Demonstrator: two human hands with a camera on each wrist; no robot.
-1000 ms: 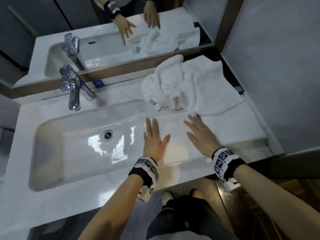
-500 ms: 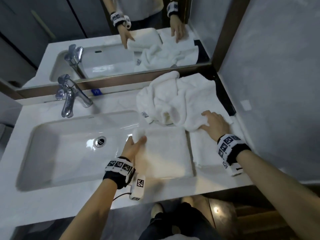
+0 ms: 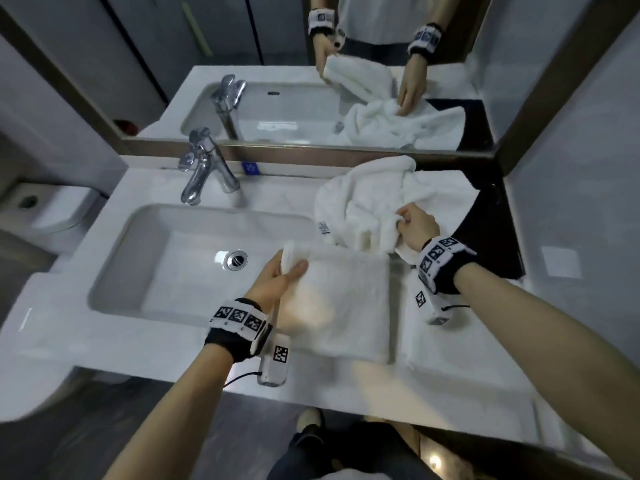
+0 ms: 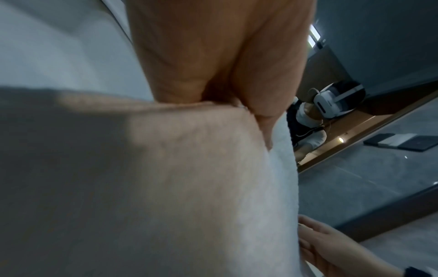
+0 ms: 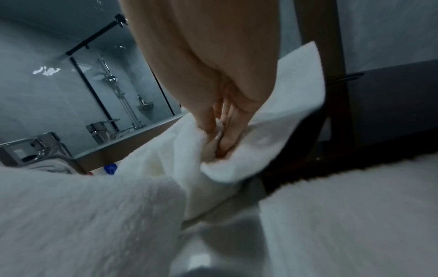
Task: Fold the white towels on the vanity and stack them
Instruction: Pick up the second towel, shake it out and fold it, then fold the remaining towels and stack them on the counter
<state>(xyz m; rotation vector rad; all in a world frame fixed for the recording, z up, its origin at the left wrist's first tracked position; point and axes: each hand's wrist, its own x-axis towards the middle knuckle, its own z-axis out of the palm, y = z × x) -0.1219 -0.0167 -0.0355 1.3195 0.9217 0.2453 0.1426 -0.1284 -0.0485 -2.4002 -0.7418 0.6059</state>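
2 hands busy here, each clamped on a different towel. My left hand [image 3: 277, 284] has thumb and fingers pinched together on the far left corner of the folded towel [image 3: 349, 306], and that corner is lifted a bit. The rest of it spreads out to the right of my grip, hanging partly over the right end of the sink [image 3: 166, 258] and partly over the vanity top [image 3: 467, 386]. In the left wrist view the terry cloth [image 4: 189, 187] fills nearly everything below my pinch.

My right hand [image 3: 417, 228] is bunched up in the crumpled towel [image 3: 367, 199], fingers [image 5: 227, 131] curled into a fold of it with fabric wrapped around them. That pile sits just beyond and left of this grip, up against the mirror [image 3: 346, 98]. 1 more flat towel [image 3: 450, 348] lies under my right wrist, just beside the folded one.

The faucet [image 3: 204, 171] is well off past my left hand, on the far side of the sink.
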